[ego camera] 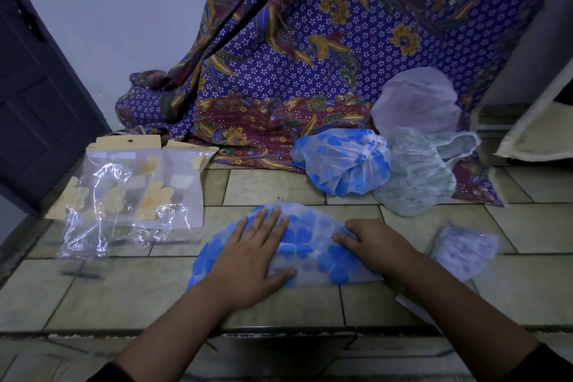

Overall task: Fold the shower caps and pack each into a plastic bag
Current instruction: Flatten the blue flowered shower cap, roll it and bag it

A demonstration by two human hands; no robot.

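Tiled floor (279,186), batik cloth (310,56) draped at 12 o'clock, dark door (37,87) at 9. I see blue-flowered shower cap (313,245) folded into half-moon, flat on tiles at centre. Left hand (251,260) spread, palm pressing cap's left half. Right hand (375,242) fingers curled, pressing right edge. Plastic bags (136,192) at 9 o'clock. Unfolded caps (344,161) heaped at 1 o'clock. Small folded cap (465,250) at 3.

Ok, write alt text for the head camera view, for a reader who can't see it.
Two bare hands, left hand and right hand, press a blue-flowered shower cap flat on a tiled floor. Clear plastic bags lie to the left, and more unfolded caps are heaped behind, against a purple patterned cloth.
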